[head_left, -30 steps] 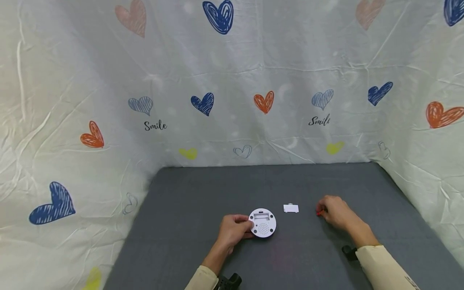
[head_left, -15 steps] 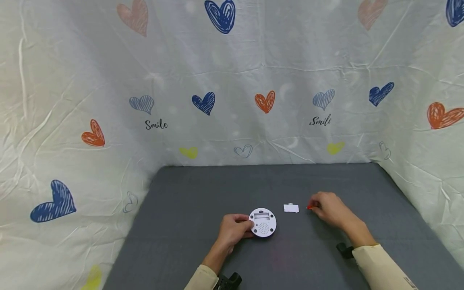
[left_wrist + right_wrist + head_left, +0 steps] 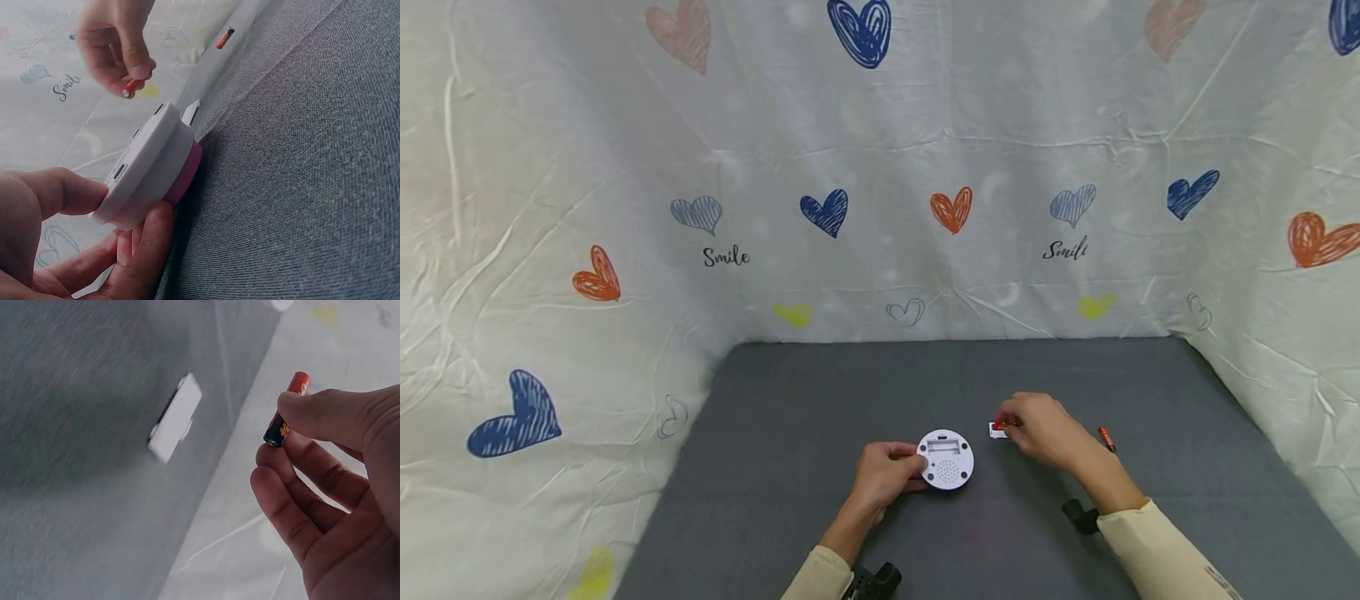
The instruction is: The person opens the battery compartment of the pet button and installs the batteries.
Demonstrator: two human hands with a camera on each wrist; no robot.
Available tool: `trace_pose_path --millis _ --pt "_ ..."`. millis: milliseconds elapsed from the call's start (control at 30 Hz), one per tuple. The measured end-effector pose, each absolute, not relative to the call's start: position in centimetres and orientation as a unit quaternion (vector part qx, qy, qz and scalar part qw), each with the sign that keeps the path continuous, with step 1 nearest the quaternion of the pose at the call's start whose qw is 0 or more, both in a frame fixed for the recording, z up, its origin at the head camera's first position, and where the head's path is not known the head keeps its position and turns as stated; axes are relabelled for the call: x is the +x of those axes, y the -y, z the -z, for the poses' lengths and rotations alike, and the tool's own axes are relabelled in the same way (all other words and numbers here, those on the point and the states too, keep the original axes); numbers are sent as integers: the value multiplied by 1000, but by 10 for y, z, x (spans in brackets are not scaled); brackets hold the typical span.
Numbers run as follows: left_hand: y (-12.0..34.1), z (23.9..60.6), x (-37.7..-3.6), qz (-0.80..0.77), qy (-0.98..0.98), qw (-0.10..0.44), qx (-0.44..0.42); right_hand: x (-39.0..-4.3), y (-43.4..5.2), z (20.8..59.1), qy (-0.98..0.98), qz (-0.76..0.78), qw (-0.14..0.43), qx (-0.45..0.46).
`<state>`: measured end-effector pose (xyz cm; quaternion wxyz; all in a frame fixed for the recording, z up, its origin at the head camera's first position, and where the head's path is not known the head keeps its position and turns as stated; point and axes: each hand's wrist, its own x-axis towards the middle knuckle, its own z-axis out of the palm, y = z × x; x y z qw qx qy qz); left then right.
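Note:
A round white device with a pink underside lies on the grey table, its empty battery bay facing up. My left hand grips its left edge between thumb and fingers. My right hand pinches a small red battery between thumb and fingers, just above the white battery cover that lies right of the device. The same battery shows in the left wrist view above the device. A second red battery lies on the table behind my right hand.
A grey cloth covers the table. White sheets printed with hearts wall it in at the back and both sides. Black wrist mounts sit on both arms.
My right hand has picked up one red battery and carried it left, to above the battery cover, leaving another battery on the table. The left hand has stayed on the device.

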<state>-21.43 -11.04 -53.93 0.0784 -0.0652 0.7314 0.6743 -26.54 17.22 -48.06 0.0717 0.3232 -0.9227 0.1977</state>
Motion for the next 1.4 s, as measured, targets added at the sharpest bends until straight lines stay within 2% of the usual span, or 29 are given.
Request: trace_pose_path --millis 500,1000,1400 --pt "110 539 -214 -680 -725 85 -67 -266 -131 483 911 -199 60 357" --pt "111 539 -214 -675 -731 83 -65 -261 -104 490 915 -200 39 348" --pt "111 539 -214 -686 -720 84 -60 -259 -92 498 920 -171 66 346"
